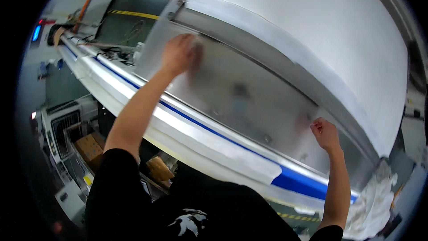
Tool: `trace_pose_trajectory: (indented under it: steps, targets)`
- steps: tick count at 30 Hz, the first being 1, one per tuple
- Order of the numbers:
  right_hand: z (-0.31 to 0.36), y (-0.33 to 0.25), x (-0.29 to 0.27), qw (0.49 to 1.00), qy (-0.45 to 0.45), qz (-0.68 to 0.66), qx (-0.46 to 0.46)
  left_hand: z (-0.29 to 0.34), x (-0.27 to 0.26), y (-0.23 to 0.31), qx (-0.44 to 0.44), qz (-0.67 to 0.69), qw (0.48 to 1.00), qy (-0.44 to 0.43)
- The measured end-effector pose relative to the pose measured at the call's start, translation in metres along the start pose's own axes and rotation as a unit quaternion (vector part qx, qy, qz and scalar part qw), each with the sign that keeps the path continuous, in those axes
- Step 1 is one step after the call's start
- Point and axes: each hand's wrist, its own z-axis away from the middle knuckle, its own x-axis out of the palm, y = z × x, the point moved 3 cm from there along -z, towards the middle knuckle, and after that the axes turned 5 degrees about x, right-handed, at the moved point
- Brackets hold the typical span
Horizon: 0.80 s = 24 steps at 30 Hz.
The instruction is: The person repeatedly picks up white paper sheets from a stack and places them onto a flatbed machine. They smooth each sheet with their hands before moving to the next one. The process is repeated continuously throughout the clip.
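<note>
The left hand [178,53] lies flat, fingers spread wide, pressed against a hazy translucent guard panel [240,93] that slopes across the machine. It holds nothing; the palm and fingertips rest on the upper left part of the panel, just below the metal frame edge [249,49] that runs along its top. The right hand [324,134] is curled narrow, fingers folded in toward the palm, touching the same panel near its lower right end; whether it pinches anything cannot be told. The two hands are well apart, with the panel's middle stretch between them.

Above both hands curves a very large white roll of material [321,31]. Below the hands, toward the person, runs a pale machine rail with a blue stripe [294,180], and a strip of white sheet [223,151] lies along it. Beyond the right hand, at the rail's far right end, sits a bunched heap of white scrap material [374,205]. Below the left forearm, brown cardboard boxes [91,147] sit low down.
</note>
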Motion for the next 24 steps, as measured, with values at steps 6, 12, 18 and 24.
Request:
trace_pose_trajectory:
  steps: [6, 12, 18, 24]
  targets:
    - [-0.129, -0.210, -0.037, 0.977, 0.086, -0.029, -0.193, -0.038, 0.025, -0.010, -0.018, 0.039, 0.995, 0.087]
    - [-0.261, -0.345, -0.052, 0.947, 0.143, -0.092, -0.272, -0.045, 0.048, -0.008, -0.041, 0.102, 0.991, 0.074]
    - [-0.326, -0.408, -0.053, 0.939, 0.128, -0.087, -0.308, -0.046, 0.045, -0.012, -0.054, 0.122, 0.989, 0.065]
    - [-0.338, -0.413, -0.048, 0.946, 0.138, -0.066, -0.287, -0.046, 0.047, -0.016, -0.056, 0.128, 0.988, 0.067]
